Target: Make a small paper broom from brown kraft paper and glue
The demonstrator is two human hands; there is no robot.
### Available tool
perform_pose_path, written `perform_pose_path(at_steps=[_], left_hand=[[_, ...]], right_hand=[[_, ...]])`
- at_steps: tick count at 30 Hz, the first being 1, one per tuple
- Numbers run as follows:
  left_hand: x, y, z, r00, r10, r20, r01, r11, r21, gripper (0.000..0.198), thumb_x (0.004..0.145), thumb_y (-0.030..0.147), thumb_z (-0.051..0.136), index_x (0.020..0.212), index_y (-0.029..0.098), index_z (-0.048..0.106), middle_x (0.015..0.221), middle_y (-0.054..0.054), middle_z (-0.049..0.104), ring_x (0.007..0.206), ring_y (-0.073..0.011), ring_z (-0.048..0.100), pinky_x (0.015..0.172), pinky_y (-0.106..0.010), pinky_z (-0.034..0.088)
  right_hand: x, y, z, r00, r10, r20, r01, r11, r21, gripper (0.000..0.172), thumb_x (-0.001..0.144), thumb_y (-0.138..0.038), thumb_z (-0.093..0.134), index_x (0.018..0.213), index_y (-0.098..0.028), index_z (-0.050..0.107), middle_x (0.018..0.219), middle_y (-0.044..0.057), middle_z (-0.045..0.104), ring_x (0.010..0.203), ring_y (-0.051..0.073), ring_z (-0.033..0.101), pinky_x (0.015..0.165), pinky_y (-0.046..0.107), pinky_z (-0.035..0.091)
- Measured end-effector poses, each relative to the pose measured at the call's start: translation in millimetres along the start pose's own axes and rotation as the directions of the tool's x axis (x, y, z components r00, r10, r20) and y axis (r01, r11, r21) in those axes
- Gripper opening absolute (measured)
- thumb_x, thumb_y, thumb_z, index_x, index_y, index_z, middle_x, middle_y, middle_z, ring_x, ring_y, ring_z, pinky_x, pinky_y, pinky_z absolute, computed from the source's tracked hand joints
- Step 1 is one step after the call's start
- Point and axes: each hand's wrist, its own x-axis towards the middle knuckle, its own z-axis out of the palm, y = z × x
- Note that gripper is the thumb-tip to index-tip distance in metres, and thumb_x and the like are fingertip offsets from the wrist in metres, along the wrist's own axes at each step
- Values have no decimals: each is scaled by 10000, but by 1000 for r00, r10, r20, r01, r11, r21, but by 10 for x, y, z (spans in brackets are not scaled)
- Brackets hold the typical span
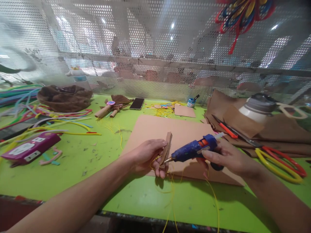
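My left hand (pixel 148 155) is closed on a small rolled brown paper piece (pixel 167 146) with thin yellow strands (pixel 170 181) hanging from its lower end. My right hand (pixel 228 157) grips a blue hot glue gun (pixel 194 149), its nozzle touching the lower end of the paper piece. Both are held just above a sheet of brown cardboard (pixel 184 129) lying on the green table (pixel 97 161).
Scissors with red and yellow handles (pixel 279 158) and a red cutter (pixel 225 127) lie on brown paper at the right, by a white jug (pixel 257 108). A phone (pixel 137 103), brown paper dolls (pixel 114 106), a brown bag (pixel 64 97), coloured strips (pixel 36 116) and a pink box (pixel 30 147) sit left. A perforated metal screen (pixel 155 48) stands behind.
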Motion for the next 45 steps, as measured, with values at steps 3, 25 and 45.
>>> perform_pose_path(at_steps=[3,25,45], left_hand=[[12,-14,-30,999,13,34,-13,1000,-2,264,895,381,395,906,139,499,578,-86,656,422,-194,615,383,-267,481],[-9,10,-23,998,-55,31,54,998,23,314,898,418,361,977,139,481,581,-75,657,379,-205,603,353,-261,444],[-8,-11,17,992,123,-40,-119,990,79,269,914,352,340,780,150,457,492,-64,602,407,-196,608,391,-251,449]], right_hand=[[15,-9,-2,999,9,-31,-9,1000,-11,383,883,-484,503,711,-150,581,658,42,573,589,144,568,548,250,448],[38,-36,-40,1000,30,-8,-30,999,-20,423,875,-510,505,761,-123,633,661,61,604,610,149,560,557,258,429],[402,392,-317,718,-114,-687,-194,915,-354,442,851,-538,486,802,-127,640,728,91,664,694,213,622,652,308,462]])
